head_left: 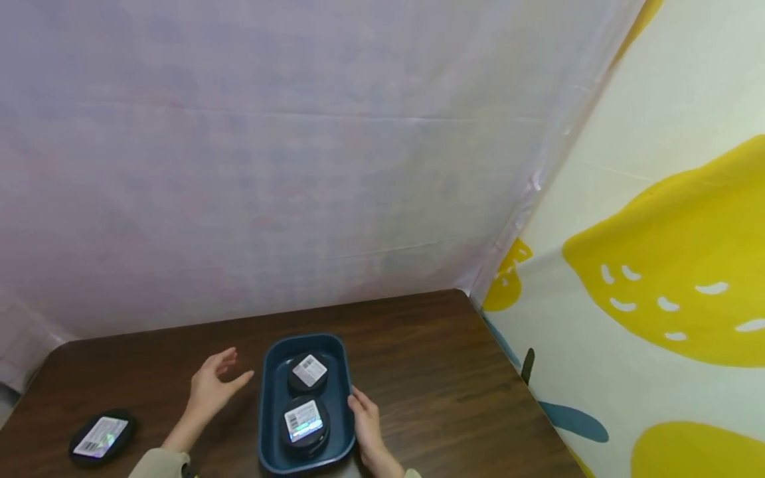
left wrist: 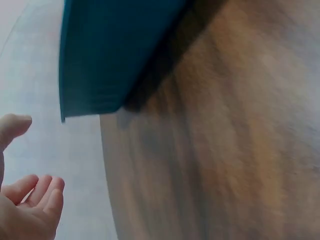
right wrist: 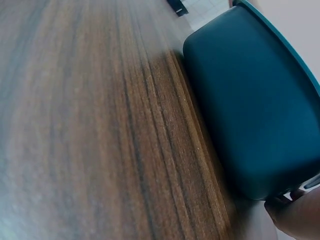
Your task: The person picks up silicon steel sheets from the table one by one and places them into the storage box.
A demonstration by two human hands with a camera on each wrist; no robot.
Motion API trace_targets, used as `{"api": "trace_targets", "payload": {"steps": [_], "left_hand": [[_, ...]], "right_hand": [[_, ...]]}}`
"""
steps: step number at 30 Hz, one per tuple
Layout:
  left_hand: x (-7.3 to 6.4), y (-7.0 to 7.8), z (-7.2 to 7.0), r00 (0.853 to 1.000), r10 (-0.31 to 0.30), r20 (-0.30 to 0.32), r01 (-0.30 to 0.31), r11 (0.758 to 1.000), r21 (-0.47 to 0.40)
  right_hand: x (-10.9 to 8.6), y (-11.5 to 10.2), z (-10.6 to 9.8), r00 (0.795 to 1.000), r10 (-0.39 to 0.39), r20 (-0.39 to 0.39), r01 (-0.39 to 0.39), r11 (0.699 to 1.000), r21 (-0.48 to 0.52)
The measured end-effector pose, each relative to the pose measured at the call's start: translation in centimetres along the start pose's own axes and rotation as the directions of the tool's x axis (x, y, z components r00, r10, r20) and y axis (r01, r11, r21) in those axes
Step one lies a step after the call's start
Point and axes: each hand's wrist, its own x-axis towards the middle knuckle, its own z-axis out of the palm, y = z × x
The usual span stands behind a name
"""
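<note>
A dark blue rectangular tray [head_left: 267, 405] stands on the table, its outer wall also close in the left wrist view. Inside it are two round black pieces with white labels: the far round piece [head_left: 309, 372] and the near round piece [head_left: 305, 425], which looks thicker or stacked. My right hand [head_left: 372, 431] holds the tray's right side; in the right wrist view fingers [right wrist: 300, 212] show at its lower corner, partly cut off. Left of the tray my left hand [head_left: 212, 388] hovers with thumb and fingers spread apart, nothing between them.
Another round black labelled piece [head_left: 101, 438] lies at the left of the brown wooden table [head_left: 442, 385]. A pale wall covering [head_left: 269, 199] rises behind the table's far edge. A lemon-patterned sheet [head_left: 597, 299] hangs along the right side.
</note>
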Motion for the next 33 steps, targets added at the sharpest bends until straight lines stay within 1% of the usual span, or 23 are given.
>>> {"api": "trace_targets", "payload": {"steps": [3,5,6,8,10,12,14,16,17,19,21,23,25,26,28,29,30,32,33], "left_hand": [[-0.5,-0.9,-0.5,0.997,-0.002,-0.073,0.005,1.000,0.031],[-1.0,-1.6,-1.0,0.990,-0.011,-0.140,0.018,0.998,0.053],[-1.3,-1.9,-1.3,0.985,-0.027,-0.172,0.039,0.997,0.067],[-1.9,-2.4,-2.0,0.973,-0.077,-0.218,0.097,0.992,0.081],[-2.4,-2.9,-2.6,0.957,-0.130,-0.261,0.155,0.985,0.079],[-2.9,-3.4,-3.2,0.941,-0.174,-0.290,0.203,0.977,0.072],[-3.4,-3.9,-3.5,0.921,-0.194,-0.337,0.225,0.973,0.055],[-3.8,-4.5,-3.9,0.893,-0.211,-0.397,0.242,0.970,0.030],[-4.0,-4.7,-4.1,0.874,-0.227,-0.429,0.253,0.967,0.005],[-4.2,-5.1,-4.6,0.832,-0.269,-0.486,0.289,0.957,-0.034],[-4.3,-5.5,-5.2,0.792,-0.326,-0.516,0.334,0.939,-0.081],[-4.4,-6.0,-6.0,0.754,-0.398,-0.522,0.399,0.910,-0.118],[-4.6,-6.6,-6.9,0.725,-0.455,-0.518,0.454,0.880,-0.138],[-4.8,-6.9,-7.3,0.707,-0.489,-0.511,0.485,0.861,-0.153],[-5.2,-7.5,-7.8,0.673,-0.539,-0.507,0.532,0.828,-0.175],[-5.3,-7.9,-8.0,0.657,-0.556,-0.509,0.549,0.816,-0.182],[-5.5,-8.2,-8.2,0.647,-0.569,-0.507,0.560,0.806,-0.190],[-5.9,-8.7,-8.4,0.622,-0.617,-0.483,0.600,0.771,-0.213],[-6.1,-9.0,-8.5,0.613,-0.629,-0.478,0.610,0.761,-0.219]], "right_hand": [[0.1,0.3,0.0,1.000,-0.003,-0.003,0.003,1.000,-0.006],[0.1,0.6,0.0,1.000,-0.002,-0.007,0.002,1.000,-0.005],[0.1,0.7,0.0,1.000,-0.002,-0.007,0.002,1.000,-0.008],[0.2,0.8,0.0,1.000,0.001,-0.009,-0.001,1.000,-0.009],[-0.1,0.1,0.1,1.000,0.003,-0.009,-0.003,1.000,-0.010],[0.0,0.0,0.0,1.000,0.006,-0.011,-0.006,1.000,-0.014],[0.1,0.0,-0.1,1.000,0.010,-0.016,-0.010,1.000,-0.019],[0.4,0.3,-0.2,1.000,0.016,-0.018,-0.016,1.000,-0.023],[0.6,0.7,-0.3,1.000,0.021,-0.020,-0.021,0.999,-0.026],[0.6,0.8,-0.2,1.000,0.019,-0.019,-0.020,0.999,-0.026],[0.7,0.9,-0.2,1.000,0.015,-0.016,-0.016,1.000,-0.025],[0.6,0.8,-0.2,1.000,0.011,-0.012,-0.012,1.000,-0.020],[0.5,0.7,-0.1,1.000,0.010,-0.008,-0.010,1.000,-0.022],[0.4,0.6,-0.1,1.000,0.012,-0.007,-0.012,1.000,-0.025],[0.3,0.5,0.0,1.000,0.015,-0.006,-0.015,0.999,-0.029],[0.3,0.5,0.0,1.000,0.015,-0.006,-0.015,0.999,-0.031],[0.3,0.5,0.0,1.000,0.014,-0.006,-0.015,0.999,-0.035],[0.3,0.4,0.0,1.000,0.015,-0.007,-0.015,0.999,-0.031],[0.4,0.4,0.0,1.000,0.013,-0.005,-0.013,0.999,-0.030]]}}
